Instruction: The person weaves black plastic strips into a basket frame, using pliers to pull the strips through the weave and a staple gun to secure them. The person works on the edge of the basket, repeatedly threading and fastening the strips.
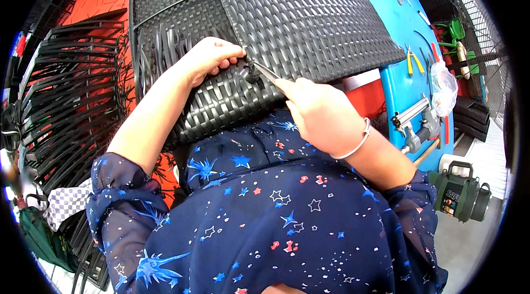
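Observation:
A black wicker piece of woven flat strips (309,23) lies in front of me, with a second woven panel (221,101) along its near side. My left hand (212,59) is closed, thumb and forefinger pinched at the seam between them; I cannot make out what is in the pinch. My right hand (320,106) is wrapped round a slim, pointed metal tool (266,71), its handle hidden in the fist. The tool's tip meets the weave beside a small dark loop of strip (249,75), just right of my left fingers.
Loose strip ends (165,46) stand up left of my left hand. Farther left, a stack of black slatted pieces (72,101) rests by a red surface. On the blue table (395,84) at right lie yellow-handled pliers (414,61), a clear plastic bag (443,90) and a metal tool (417,123).

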Demonstrator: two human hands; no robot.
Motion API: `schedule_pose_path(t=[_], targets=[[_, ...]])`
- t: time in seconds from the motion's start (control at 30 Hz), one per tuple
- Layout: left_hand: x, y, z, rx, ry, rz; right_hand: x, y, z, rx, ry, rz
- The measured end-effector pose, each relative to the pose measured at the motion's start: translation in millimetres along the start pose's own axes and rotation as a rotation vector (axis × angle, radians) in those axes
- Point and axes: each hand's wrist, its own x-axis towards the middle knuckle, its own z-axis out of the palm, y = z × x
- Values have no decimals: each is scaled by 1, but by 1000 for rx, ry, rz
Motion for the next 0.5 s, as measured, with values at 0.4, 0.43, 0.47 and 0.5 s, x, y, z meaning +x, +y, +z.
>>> schedule_pose_path(t=[0.4,0.43,0.47,0.5], targets=[[9,2,-14,66,-126,-36,-2,17,24,271,127,-52],[11,3,-17,50,-159,-45,0,19,23,319,124,-49],[13,2,-20,19,-212,-45,1,22,23,351,158,-89],[15,-2,-21,16,-207,-42,2,24,23,372,168,-110]])
